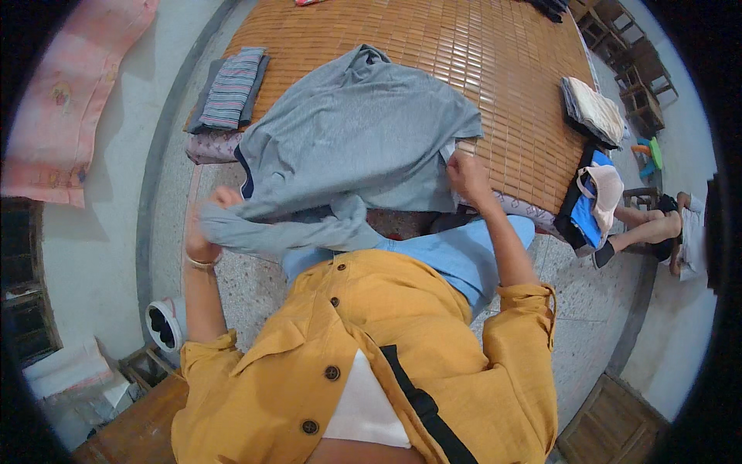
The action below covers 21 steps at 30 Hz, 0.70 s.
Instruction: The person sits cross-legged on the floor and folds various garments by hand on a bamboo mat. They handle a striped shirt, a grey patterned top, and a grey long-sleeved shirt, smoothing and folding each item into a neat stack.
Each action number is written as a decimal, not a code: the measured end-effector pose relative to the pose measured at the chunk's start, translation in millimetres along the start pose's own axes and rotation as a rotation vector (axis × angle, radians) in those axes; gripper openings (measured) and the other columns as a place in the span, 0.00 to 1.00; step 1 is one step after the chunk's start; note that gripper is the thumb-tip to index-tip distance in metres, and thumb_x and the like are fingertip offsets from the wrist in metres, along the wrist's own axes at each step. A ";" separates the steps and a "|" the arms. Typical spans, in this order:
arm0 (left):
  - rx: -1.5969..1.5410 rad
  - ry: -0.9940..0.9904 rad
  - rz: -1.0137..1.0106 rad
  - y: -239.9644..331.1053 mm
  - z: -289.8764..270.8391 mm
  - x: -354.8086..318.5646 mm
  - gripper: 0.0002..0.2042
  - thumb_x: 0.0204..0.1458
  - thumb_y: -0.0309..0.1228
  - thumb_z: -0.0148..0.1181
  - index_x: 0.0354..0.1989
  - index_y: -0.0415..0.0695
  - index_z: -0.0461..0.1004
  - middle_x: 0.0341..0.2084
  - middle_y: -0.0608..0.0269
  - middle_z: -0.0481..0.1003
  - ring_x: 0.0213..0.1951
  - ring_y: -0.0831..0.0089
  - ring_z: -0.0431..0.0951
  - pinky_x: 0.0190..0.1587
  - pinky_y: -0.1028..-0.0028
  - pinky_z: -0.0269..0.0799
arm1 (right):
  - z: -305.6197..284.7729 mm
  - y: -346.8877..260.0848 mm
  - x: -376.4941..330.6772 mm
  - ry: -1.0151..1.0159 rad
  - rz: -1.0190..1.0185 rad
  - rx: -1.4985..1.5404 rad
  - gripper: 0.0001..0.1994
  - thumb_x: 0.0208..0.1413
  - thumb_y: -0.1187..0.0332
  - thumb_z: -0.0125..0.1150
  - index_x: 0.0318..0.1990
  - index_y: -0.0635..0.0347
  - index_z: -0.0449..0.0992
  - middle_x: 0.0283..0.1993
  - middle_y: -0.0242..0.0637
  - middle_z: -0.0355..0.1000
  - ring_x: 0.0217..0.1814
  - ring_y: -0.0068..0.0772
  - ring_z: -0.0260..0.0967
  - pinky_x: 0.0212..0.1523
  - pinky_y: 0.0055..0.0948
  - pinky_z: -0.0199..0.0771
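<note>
A grey long-sleeved shirt [348, 131] lies spread and rumpled over the near edge of the bed, with dark trim along its left side. My left hand [198, 241] is closed on the sleeve at the near left, partly covered by the cloth and slightly blurred. At the shirt's right side, my right hand [470, 182] pinches its edge in closed fingers. Between the two hands, the shirt's lower part hangs off the bed above my light blue trousers [456, 251].
A woven bamboo mat [525, 100] covers the bed. Striped folded clothes [232, 89] sit at its left corner. Along the right edge lie a folded pile [593, 108] and a beige bra [601, 189] on blue and black cloth. Another person's leg [653, 228] shows at far right.
</note>
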<state>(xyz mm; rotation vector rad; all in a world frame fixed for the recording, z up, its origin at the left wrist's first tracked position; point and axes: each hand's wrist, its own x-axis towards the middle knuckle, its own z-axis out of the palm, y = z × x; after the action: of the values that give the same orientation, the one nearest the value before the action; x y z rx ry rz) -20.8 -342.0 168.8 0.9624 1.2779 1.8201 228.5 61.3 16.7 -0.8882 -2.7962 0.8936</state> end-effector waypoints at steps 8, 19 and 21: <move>0.041 0.161 -0.077 4.4 -65.1 -23.9 0.07 0.50 0.33 0.48 0.31 0.43 0.65 0.31 0.64 0.67 0.36 0.72 0.66 0.43 0.72 0.62 | -110.3 -14.8 -7.7 0.459 -0.103 1.833 0.10 0.59 0.63 0.48 0.39 0.60 0.70 0.36 0.34 0.71 0.41 0.28 0.69 0.48 0.32 0.68; 0.133 0.137 -0.245 -6.1 -42.1 -17.3 0.03 0.46 0.26 0.50 0.27 0.40 0.68 0.27 0.60 0.70 0.36 0.67 0.71 0.47 0.67 0.66 | -71.9 -16.3 -39.8 0.009 0.292 1.350 0.10 0.54 0.60 0.55 0.35 0.56 0.72 0.33 0.28 0.71 0.34 0.22 0.67 0.36 0.24 0.67; -0.062 0.247 -0.129 -5.0 -56.2 -18.7 0.12 0.53 0.38 0.48 0.27 0.41 0.64 0.24 0.60 0.66 0.31 0.67 0.68 0.43 0.66 0.67 | -103.0 -27.0 -35.5 0.161 0.196 1.485 0.10 0.55 0.61 0.54 0.38 0.57 0.73 0.35 0.30 0.72 0.36 0.23 0.67 0.38 0.24 0.67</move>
<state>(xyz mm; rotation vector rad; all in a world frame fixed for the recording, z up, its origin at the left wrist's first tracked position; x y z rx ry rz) -60.2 -381.0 147.4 0.6204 1.3872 1.9083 268.6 76.4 120.4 -0.7802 -1.1896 2.1872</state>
